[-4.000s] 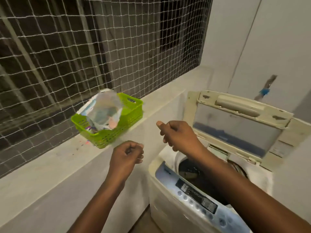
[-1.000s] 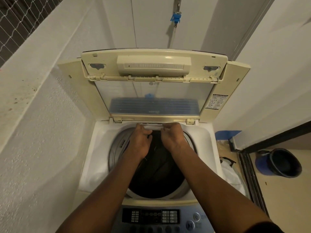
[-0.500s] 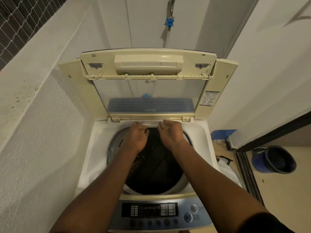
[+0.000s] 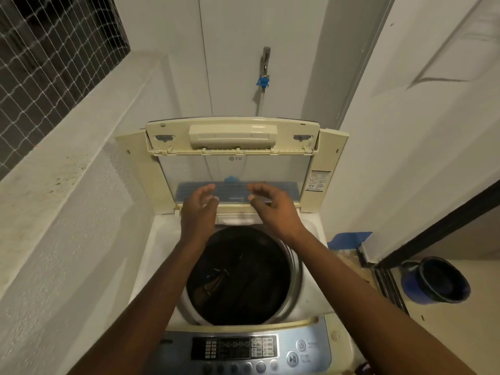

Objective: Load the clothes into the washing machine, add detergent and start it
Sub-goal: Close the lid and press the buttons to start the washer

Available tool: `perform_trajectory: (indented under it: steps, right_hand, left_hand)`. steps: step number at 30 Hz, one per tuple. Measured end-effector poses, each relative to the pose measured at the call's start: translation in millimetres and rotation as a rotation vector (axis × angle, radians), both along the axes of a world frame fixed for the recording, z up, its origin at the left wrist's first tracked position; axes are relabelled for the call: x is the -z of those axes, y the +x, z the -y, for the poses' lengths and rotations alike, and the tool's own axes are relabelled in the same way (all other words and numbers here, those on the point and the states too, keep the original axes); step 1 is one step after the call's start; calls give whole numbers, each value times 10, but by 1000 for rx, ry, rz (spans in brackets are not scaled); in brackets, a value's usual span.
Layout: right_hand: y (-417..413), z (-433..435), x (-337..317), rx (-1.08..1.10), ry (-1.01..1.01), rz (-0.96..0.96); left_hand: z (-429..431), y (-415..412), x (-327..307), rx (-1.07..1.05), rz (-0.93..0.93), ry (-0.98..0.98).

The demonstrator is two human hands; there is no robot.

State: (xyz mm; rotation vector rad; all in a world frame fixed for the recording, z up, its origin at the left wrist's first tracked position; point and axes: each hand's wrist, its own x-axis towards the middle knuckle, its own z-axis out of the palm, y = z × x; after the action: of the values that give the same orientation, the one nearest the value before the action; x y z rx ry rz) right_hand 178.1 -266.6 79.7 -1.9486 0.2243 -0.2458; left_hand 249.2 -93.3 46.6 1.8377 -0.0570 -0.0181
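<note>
A white top-loading washing machine [image 4: 159,247] stands below me with its folded lid [image 4: 232,155] raised upright at the back. Dark clothes [image 4: 243,277] lie inside the round drum. The control panel [image 4: 235,347] with buttons runs along the near edge. My left hand [image 4: 198,212] and my right hand [image 4: 270,209] hover side by side above the back rim of the drum, in front of the lid's glass. Both have loosely spread fingers and hold nothing. No detergent is in view.
A grey concrete ledge [image 4: 54,169] with netting above it runs along the left. A tap with a blue fitting [image 4: 263,79] hangs on the wall behind the machine. A blue bucket [image 4: 435,281] stands on the floor at the right, past a dark door frame.
Both hands have lifted from the slot at the back rim of the drum and now hover higher with fingers spread. Four seconds ago I faced the green basket on the ledge.
</note>
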Motion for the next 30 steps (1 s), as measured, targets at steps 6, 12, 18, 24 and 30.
perform_trajectory:
  steps: [6, 12, 18, 24, 30]
  right_hand:
    - [186, 82, -604, -18, -328, 345]
    - [499, 179, -929, -1, -736, 356]
    - [765, 343, -938, -33, -995, 140]
    - [731, 413, -815, -25, -1086, 208]
    - [469, 367, -680, 4, -1113, 346]
  left_hand:
    - [68, 97, -718, 82, 491, 121]
    - [175, 367, -1089, 138, 703, 415]
    - [289, 690, -1170, 222, 640, 807]
    - [246, 669, -1128, 210, 717, 904]
    - [123, 353, -1079, 180, 787, 897]
